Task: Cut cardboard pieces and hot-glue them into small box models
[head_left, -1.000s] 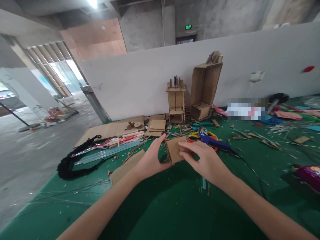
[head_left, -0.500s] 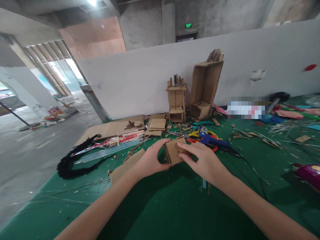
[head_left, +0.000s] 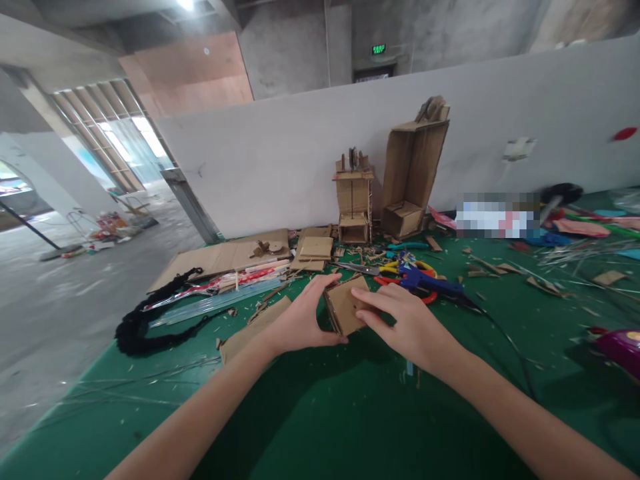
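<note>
A small square cardboard block (head_left: 344, 305), made of what look like stacked layers, is held tilted above the green table. My left hand (head_left: 303, 319) spans its left side, fingers at the upper edge and thumb at the lower corner. On its right part, the index finger and thumb of my right hand (head_left: 400, 317) close in a pinch beside a small dark mark on the face. Whether a smaller piece sits between those two fingertips I cannot make out. Just behind the block lie scissors (head_left: 365, 269) and a blue glue gun (head_left: 430, 283).
Behind stand a small cardboard frame with a wheel on top (head_left: 353, 197) and a taller open cardboard box (head_left: 413, 173). At left are a flat cardboard sheet (head_left: 220, 257), clear sticks (head_left: 215, 307) and a black fuzzy strand (head_left: 131, 337). Scraps litter the green table (head_left: 320, 413).
The cardboard block has turned slightly between my hands, its lower edge now a little lower. My left fingers have shifted slightly along it. My right hand keeps nearly the same place.
</note>
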### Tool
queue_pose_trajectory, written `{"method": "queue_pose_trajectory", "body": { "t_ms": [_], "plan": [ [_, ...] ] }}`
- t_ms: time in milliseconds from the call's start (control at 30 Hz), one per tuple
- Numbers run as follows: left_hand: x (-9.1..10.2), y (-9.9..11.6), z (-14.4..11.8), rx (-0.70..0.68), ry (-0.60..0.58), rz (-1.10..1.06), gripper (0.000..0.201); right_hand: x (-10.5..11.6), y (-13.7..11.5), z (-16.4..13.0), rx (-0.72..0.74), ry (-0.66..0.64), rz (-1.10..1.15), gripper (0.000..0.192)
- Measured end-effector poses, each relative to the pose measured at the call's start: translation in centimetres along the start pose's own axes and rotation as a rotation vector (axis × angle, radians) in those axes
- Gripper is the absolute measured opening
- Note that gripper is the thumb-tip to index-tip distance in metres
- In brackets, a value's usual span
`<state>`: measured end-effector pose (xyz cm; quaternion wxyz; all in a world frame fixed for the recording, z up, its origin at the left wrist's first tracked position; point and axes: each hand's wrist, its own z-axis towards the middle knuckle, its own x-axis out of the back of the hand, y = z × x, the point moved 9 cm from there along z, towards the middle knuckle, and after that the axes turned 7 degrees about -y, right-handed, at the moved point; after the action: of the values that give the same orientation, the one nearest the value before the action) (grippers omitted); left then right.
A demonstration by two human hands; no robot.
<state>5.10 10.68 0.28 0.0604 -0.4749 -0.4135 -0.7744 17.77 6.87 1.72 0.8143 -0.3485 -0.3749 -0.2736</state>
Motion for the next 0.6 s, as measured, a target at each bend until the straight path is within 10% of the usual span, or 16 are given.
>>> {"method": "queue_pose_trajectory", "body": {
  "t_ms": [600],
  "plan": [
    [-0.2, 0.6, 0.2, 0.017, -0.064, -0.104, 0.079, -0.5, 1.9, -0.1, -0.159, -0.062, 0.179, 0.048]
  ]
}}
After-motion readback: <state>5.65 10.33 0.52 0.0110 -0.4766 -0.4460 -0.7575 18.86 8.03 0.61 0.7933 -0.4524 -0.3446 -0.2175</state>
